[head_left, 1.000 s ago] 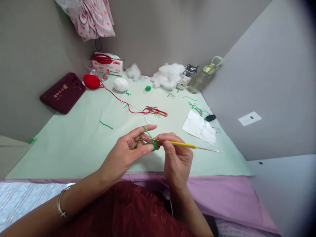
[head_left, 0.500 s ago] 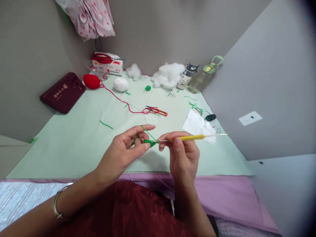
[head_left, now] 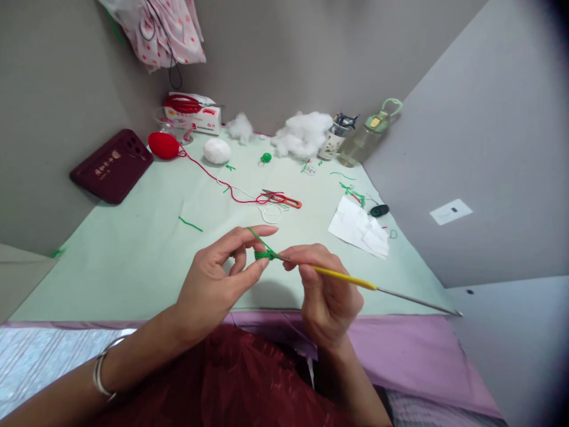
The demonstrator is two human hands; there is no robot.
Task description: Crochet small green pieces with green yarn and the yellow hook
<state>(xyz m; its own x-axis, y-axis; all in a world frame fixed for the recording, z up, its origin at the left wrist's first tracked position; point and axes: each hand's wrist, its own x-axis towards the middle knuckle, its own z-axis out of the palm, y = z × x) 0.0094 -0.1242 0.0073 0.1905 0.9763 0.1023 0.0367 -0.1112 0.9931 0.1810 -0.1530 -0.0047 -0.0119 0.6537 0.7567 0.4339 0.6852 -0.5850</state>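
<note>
My left hand (head_left: 217, 273) pinches a small green crocheted piece (head_left: 263, 255) between thumb and fingers, above the front of the table. A strand of green yarn (head_left: 260, 238) runs from the raised index finger down to the piece. In my right hand (head_left: 331, 293) is a crochet hook with a yellow handle (head_left: 347, 277), held like a pen. Its left tip meets the green piece at the stitches, and its long metal shaft points down to the right.
Orange-handled snips (head_left: 284, 199) lie beyond my hands, with red and white yarn around them. Farther back are a red yarn ball (head_left: 163, 146), a white ball (head_left: 217, 152), stuffing (head_left: 303, 135) and a bottle (head_left: 367, 139). Paper (head_left: 355, 228) lies right, a maroon phone-like case (head_left: 113, 167) left.
The hook has tilted, its right end swinging downward and toward me. My right hand has turned and lowered slightly. My left hand and the green piece have shifted a little left.
</note>
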